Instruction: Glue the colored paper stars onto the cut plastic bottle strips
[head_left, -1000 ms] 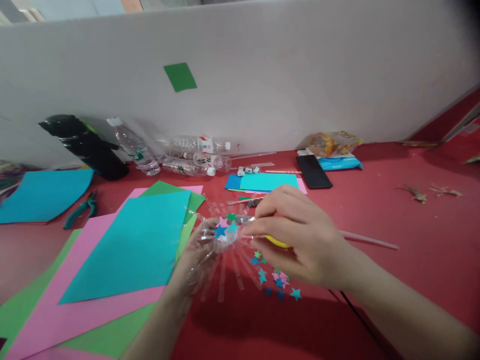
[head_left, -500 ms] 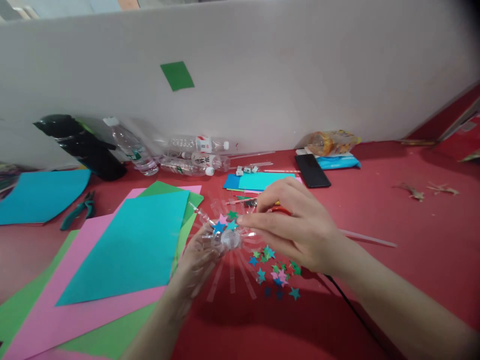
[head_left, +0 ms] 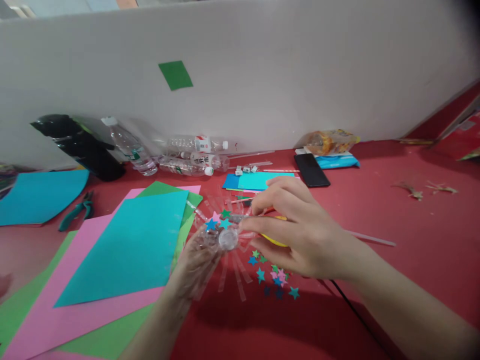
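Note:
My left hand (head_left: 198,250) is wrapped around a clear cut plastic bottle (head_left: 228,240), its round end facing me and its strips fanning outward. Around that end sit a blue star (head_left: 211,224), a pink star (head_left: 215,217), a green star (head_left: 225,214) and a light-blue star (head_left: 224,224). Close to their right is my right hand (head_left: 296,227), fingers bent and a little apart, with no held object visible. A yellow handle (head_left: 275,240), likely of scissors, shows between its fingers and is partly hidden. Several loose paper stars (head_left: 276,275) lie below this hand.
Overlapping coloured sheets (head_left: 127,245) cover the left side, beside pliers (head_left: 77,212). A black flask (head_left: 80,147), plastic bottles (head_left: 187,162) and a phone (head_left: 312,170) line the wall. A black cord (head_left: 352,310) runs under my right forearm.
My right fingers have drawn slightly back and spread, showing the yellow handle between them. The bottle in my left hand has turned slightly, and its stars have shifted left.

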Demonstrator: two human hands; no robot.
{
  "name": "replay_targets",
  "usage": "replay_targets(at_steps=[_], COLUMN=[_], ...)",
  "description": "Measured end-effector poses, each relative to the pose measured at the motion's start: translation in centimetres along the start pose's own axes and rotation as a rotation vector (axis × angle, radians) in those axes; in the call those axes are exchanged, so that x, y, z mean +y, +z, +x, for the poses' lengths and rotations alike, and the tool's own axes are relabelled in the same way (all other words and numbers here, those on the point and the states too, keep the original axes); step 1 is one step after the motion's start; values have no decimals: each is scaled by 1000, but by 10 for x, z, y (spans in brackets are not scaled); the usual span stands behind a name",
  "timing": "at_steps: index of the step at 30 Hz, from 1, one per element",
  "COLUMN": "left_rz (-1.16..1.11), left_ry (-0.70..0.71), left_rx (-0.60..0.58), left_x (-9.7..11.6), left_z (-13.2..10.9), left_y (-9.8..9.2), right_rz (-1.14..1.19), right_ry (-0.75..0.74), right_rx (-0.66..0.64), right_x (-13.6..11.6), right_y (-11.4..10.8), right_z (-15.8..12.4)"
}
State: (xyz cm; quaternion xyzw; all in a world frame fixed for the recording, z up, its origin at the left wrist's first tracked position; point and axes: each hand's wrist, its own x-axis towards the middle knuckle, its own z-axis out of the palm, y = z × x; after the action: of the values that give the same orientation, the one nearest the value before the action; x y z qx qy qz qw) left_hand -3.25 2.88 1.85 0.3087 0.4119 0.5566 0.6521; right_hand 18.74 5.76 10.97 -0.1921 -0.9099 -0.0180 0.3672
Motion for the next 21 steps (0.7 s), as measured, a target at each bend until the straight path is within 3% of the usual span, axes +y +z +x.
replay_targets(at_steps=[10, 21], left_rz=[-33, 17], left_ry=[-8, 34], left_rx=[-70, -37], left_x=[-5, -7], left_z=[1, 5], left_y=[-14, -3], right_rz=[43, 36], right_ry=[35, -5], right_rx=[-120, 4], right_x=[1, -3], right_y=[-4, -5], right_z=[2, 3])
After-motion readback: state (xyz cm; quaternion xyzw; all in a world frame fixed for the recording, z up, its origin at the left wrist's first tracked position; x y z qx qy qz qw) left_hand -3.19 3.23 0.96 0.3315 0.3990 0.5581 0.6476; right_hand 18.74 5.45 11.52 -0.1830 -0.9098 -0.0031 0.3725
